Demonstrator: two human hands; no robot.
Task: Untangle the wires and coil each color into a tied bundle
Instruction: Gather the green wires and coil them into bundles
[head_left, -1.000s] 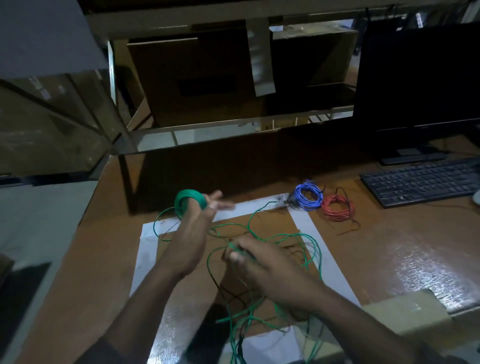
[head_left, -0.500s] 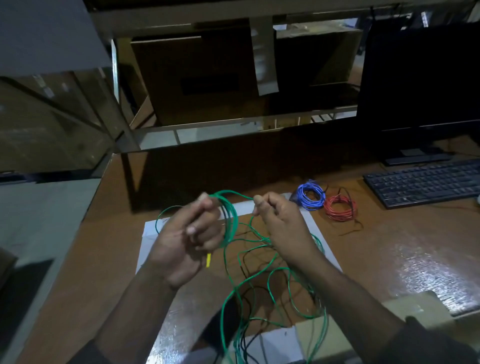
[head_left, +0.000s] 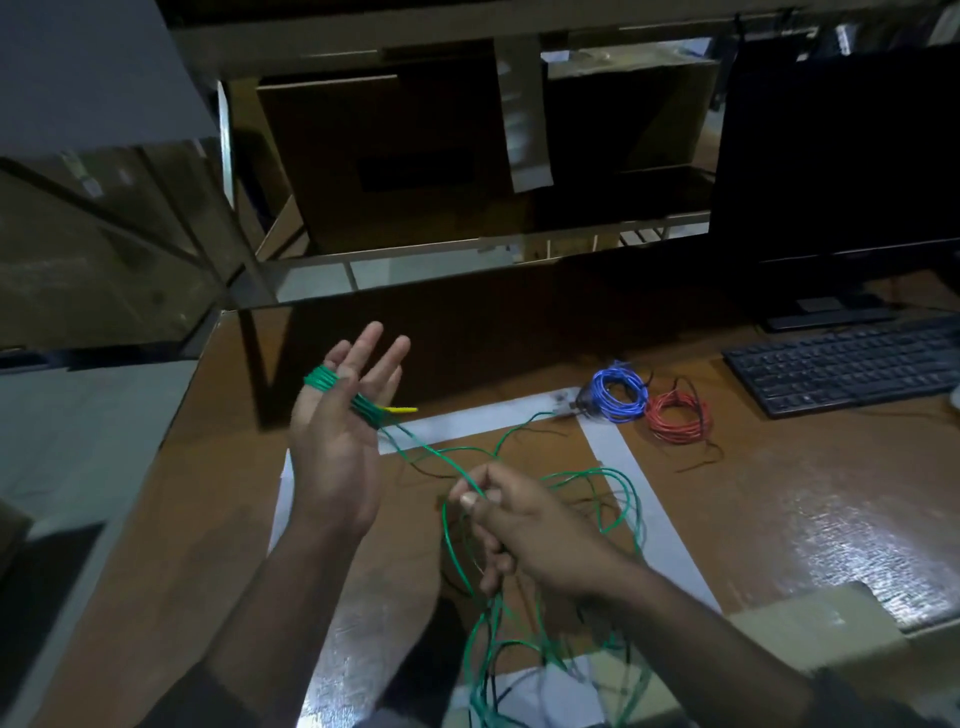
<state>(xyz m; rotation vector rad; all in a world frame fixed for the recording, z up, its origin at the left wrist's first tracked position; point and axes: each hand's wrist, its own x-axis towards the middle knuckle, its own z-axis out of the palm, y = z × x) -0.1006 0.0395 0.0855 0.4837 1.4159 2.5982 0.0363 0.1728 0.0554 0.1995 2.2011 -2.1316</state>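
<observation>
My left hand (head_left: 332, 447) is raised above the desk, palm toward me and fingers straight, with a small green wire coil (head_left: 324, 379) wound across it; a yellow tip (head_left: 400, 410) sticks out beside the coil. From there the green wire runs down to my right hand (head_left: 530, 530), which pinches it between thumb and fingers. The loose green wire (head_left: 618, 478) loops over the desk and off its near edge, mixed with thin dark wire. A blue bundle (head_left: 618, 389) and a red bundle (head_left: 675, 421) lie coiled side by side farther right.
A white tape frame (head_left: 608, 441) marks the brown desk under the wires. A black keyboard (head_left: 852, 364) and a dark monitor (head_left: 841, 156) stand at the right. A cardboard box (head_left: 810, 618) sits at the near right edge. Shelving rises behind the desk.
My left hand has opened and lifted with the coil across its palm. My right hand has dropped down and to the right, drawing a length of green wire taut from the coil.
</observation>
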